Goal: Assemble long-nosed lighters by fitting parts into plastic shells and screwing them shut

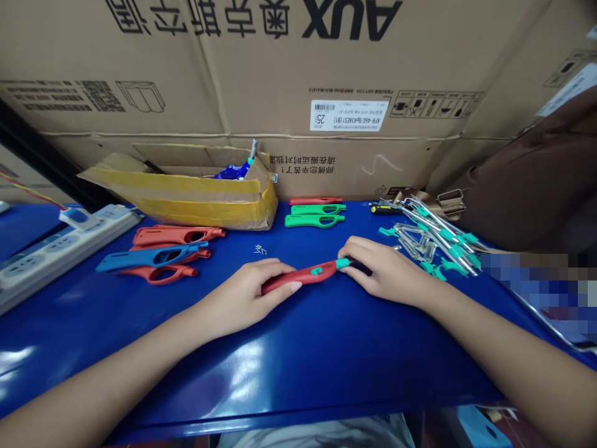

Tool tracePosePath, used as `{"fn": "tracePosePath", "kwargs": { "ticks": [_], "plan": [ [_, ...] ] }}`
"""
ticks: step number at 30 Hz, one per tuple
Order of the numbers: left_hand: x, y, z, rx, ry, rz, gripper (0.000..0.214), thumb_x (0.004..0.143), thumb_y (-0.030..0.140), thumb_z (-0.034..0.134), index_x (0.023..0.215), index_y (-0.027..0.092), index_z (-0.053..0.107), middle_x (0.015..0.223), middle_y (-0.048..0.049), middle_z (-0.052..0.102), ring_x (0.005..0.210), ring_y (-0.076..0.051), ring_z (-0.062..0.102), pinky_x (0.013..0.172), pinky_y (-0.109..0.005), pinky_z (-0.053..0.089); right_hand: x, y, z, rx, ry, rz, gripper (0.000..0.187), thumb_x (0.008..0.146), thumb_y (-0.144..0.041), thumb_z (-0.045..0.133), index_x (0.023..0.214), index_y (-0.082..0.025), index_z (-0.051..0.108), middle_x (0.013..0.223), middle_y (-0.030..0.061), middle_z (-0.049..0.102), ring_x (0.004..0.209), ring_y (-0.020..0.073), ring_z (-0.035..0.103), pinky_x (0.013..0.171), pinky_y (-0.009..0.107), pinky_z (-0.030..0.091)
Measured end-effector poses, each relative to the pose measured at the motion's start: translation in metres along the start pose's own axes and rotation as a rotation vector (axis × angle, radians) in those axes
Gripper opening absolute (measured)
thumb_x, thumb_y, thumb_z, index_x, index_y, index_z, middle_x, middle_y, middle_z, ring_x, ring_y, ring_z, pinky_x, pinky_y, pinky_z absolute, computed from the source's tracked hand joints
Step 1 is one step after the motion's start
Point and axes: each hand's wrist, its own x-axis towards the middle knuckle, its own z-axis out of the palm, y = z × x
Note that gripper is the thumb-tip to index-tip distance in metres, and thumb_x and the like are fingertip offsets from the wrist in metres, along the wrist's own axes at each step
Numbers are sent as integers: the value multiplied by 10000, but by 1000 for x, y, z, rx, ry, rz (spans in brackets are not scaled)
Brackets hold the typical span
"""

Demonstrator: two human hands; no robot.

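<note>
A red lighter body (305,276) with a teal slider and tip lies across the blue table (298,348) between both hands. My left hand (252,292) is closed around its handle end, thumb along the underside. My right hand (380,267) is closed on the teal front end, fingers curled over it. Whatever sits under the right palm is hidden.
Red and blue lighter shells (163,254) lie at the left, and one red with two green shells (314,211) at the back. A pile of metal tubes with teal parts (433,239) sits right. A taped cardboard box (186,190), a power strip (60,239) and big cartons (298,74) border the table.
</note>
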Motion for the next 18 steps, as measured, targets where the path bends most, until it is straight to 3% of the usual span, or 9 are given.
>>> {"fn": "tracePosePath", "kwargs": {
  "ticks": [3,8,18],
  "plan": [
    [1,-2,3,92,88,84,296,958,404,632,1181,211,660,1113,-56,683,985,-211,640,891,-328,490,-1,1,-1,-2,39,25,31,983,-228,557,1009,-212,557,1033,62,627,906,199,616,756,314,477],
    [3,-5,6,117,194,103,252,933,342,667,1143,204,655,1069,-50,683,964,-208,642,908,-350,496,-2,1,-3,-8,44,24,43,972,-229,566,1012,-216,561,1025,57,629,897,196,618,750,312,478],
    [5,-7,8,51,205,50,248,902,340,695,1096,192,650,1028,-40,715,891,-195,659,828,-320,502,-2,3,-4,-23,-2,-25,160,1021,-319,524,1098,-208,610,1032,65,657,926,205,636,759,313,479]
  ]
}}
